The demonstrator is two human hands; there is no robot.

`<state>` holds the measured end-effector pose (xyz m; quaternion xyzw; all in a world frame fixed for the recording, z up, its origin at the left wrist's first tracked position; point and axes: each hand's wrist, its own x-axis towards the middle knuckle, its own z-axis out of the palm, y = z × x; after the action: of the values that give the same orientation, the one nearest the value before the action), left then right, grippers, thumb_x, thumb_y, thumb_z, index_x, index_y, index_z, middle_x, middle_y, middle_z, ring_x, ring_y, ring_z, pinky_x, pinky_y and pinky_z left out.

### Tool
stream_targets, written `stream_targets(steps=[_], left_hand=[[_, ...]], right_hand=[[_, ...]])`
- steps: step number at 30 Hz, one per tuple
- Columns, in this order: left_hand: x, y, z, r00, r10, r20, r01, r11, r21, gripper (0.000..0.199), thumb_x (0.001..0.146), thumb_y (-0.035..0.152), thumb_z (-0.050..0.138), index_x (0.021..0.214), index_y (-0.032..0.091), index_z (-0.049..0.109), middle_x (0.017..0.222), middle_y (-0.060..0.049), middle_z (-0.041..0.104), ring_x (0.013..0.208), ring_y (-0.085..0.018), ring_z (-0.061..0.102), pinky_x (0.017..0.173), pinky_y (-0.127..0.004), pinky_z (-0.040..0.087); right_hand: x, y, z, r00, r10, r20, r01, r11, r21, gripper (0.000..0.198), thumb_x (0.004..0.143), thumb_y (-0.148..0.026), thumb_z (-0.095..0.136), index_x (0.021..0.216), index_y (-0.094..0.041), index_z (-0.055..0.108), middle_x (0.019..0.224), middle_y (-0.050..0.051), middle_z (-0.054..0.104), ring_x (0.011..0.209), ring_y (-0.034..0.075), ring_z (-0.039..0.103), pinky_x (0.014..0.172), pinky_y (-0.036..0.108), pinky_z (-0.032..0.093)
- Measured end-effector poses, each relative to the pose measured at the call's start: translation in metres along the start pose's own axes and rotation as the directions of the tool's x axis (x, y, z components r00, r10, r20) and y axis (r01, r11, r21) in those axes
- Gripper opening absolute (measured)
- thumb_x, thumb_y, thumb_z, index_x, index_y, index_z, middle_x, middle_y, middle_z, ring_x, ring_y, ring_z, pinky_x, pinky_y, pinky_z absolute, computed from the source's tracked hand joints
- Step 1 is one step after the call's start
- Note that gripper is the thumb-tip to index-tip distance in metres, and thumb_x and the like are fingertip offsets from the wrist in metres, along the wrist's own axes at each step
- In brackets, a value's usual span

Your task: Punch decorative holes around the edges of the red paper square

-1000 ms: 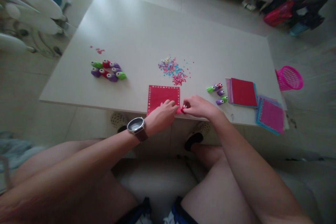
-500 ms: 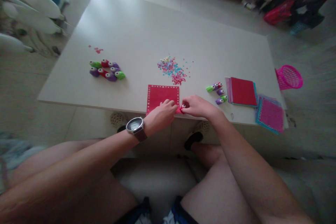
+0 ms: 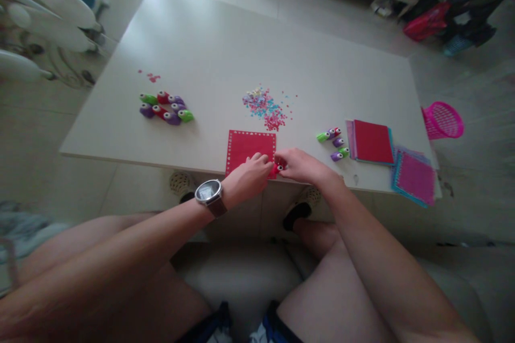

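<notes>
A square red sheet of paper (image 3: 250, 144) lies at the table's front edge, with small holes along its top, left and right edges. My left hand (image 3: 253, 170) rests on its lower right part, fingers curled and closed on the paper. At the sheet's right edge is a small red craft hole punch (image 3: 278, 168). My right hand (image 3: 295, 165) is closed on this punch, its fingers partly covering it. The paper's lower edge is hidden behind my left hand and wrist.
Beyond the sheet lies a pile of coloured paper confetti (image 3: 267, 110). More punches in green, red and purple stand at left (image 3: 164, 108) and right (image 3: 336, 142). Stacked red paper (image 3: 372, 141) and hole-edged sheets (image 3: 414, 174) lie at right, near a pink basket (image 3: 444, 119).
My right hand and the red punch have shifted slightly down along the sheet's right edge. My left hand stays on the paper. The view has moved a little.
</notes>
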<state>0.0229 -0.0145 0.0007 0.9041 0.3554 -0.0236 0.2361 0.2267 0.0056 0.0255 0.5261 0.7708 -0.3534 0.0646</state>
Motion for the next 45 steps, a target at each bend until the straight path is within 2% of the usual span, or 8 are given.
stream_targets(steps=[2, 5, 10, 17, 27, 34, 41, 45], left_hand=[[-0.001, 0.0, -0.003, 1.0, -0.01, -0.003, 0.01, 1.0, -0.015, 0.027, 0.099, 0.018, 0.059, 0.124, 0.014, 0.064, 0.128, -0.015, 0.064, 0.122, -0.031, 0.058, 0.095, -0.042, 0.059], [-0.001, -0.002, -0.008, 1.0, 0.0, -0.028, -0.001, 1.0, -0.015, 0.023, 0.1, 0.017, 0.056, 0.121, 0.016, 0.066, 0.124, -0.014, 0.066, 0.119, -0.029, 0.061, 0.091, -0.04, 0.059], [0.0, -0.008, -0.016, 0.998, -0.032, -0.054, 0.034, 0.998, 0.044, 0.018, 0.099, 0.016, 0.056, 0.112, 0.018, 0.068, 0.121, -0.014, 0.069, 0.116, -0.029, 0.063, 0.093, -0.041, 0.056], [0.0, -0.013, -0.018, 0.985, -0.169, 0.016, 0.169, 0.985, -0.029, 0.018, 0.099, 0.02, 0.061, 0.116, 0.016, 0.067, 0.12, -0.014, 0.072, 0.111, -0.028, 0.07, 0.095, -0.039, 0.057], [0.002, -0.018, -0.01, 0.991, -0.135, 0.016, 0.136, 0.988, -0.071, 0.013, 0.101, 0.022, 0.062, 0.112, 0.016, 0.064, 0.116, -0.012, 0.072, 0.106, -0.025, 0.07, 0.095, -0.035, 0.055], [0.004, -0.022, -0.011, 0.991, -0.134, 0.019, 0.136, 0.986, -0.096, 0.018, 0.097, 0.027, 0.068, 0.112, 0.016, 0.066, 0.116, -0.012, 0.073, 0.107, -0.026, 0.071, 0.093, -0.035, 0.055], [0.012, -0.024, -0.013, 0.983, -0.172, 0.07, 0.18, 0.976, -0.121, 0.039, 0.097, 0.053, 0.071, 0.111, 0.017, 0.068, 0.114, -0.011, 0.074, 0.102, -0.027, 0.073, 0.085, -0.034, 0.054], [0.014, -0.024, -0.016, 0.979, -0.186, 0.082, 0.195, 0.974, -0.115, 0.039, 0.098, 0.055, 0.067, 0.109, 0.018, 0.069, 0.112, -0.011, 0.075, 0.099, -0.026, 0.073, 0.081, -0.033, 0.053]], right_hand=[[0.0, 0.0, -0.002, 1.0, -0.007, -0.005, 0.007, 1.0, 0.011, 0.013, 0.089, -0.008, 0.074, 0.098, -0.016, 0.071, 0.097, 0.005, 0.074, 0.085, 0.016, 0.064, 0.074, 0.023, 0.041], [-0.001, -0.002, -0.007, 0.998, 0.057, -0.005, -0.057, 0.998, 0.019, 0.014, 0.092, -0.017, 0.077, 0.105, -0.015, 0.072, 0.103, 0.008, 0.076, 0.09, 0.018, 0.067, 0.077, 0.024, 0.044], [-0.006, -0.004, -0.014, 0.985, 0.163, 0.057, -0.167, 0.984, 0.064, 0.008, 0.1, -0.023, 0.073, 0.1, -0.015, 0.071, 0.101, 0.008, 0.077, 0.091, 0.019, 0.069, 0.078, 0.025, 0.047], [-0.003, -0.006, -0.014, 0.986, 0.134, 0.103, -0.149, 0.977, 0.151, 0.005, 0.102, -0.016, 0.068, 0.099, -0.014, 0.072, 0.104, 0.008, 0.078, 0.093, 0.018, 0.069, 0.081, 0.025, 0.048], [-0.003, -0.008, -0.01, 0.988, 0.132, 0.077, -0.144, 0.972, 0.185, 0.004, 0.101, -0.016, 0.072, 0.097, -0.015, 0.071, 0.101, 0.006, 0.077, 0.092, 0.017, 0.069, 0.08, 0.023, 0.048], [0.0, -0.008, -0.008, 0.991, 0.117, 0.067, -0.13, 0.963, 0.236, 0.004, 0.1, -0.015, 0.072, 0.097, -0.015, 0.07, 0.097, 0.005, 0.076, 0.088, 0.016, 0.069, 0.079, 0.023, 0.048], [0.003, -0.009, -0.008, 0.991, 0.119, 0.062, -0.131, 0.958, 0.255, 0.005, 0.099, -0.013, 0.073, 0.097, -0.015, 0.07, 0.094, 0.005, 0.076, 0.086, 0.016, 0.068, 0.079, 0.024, 0.047], [0.004, -0.008, -0.007, 0.993, 0.106, 0.053, -0.116, 0.963, 0.244, 0.005, 0.099, -0.012, 0.074, 0.096, -0.015, 0.07, 0.095, 0.005, 0.076, 0.087, 0.016, 0.068, 0.079, 0.024, 0.046]])
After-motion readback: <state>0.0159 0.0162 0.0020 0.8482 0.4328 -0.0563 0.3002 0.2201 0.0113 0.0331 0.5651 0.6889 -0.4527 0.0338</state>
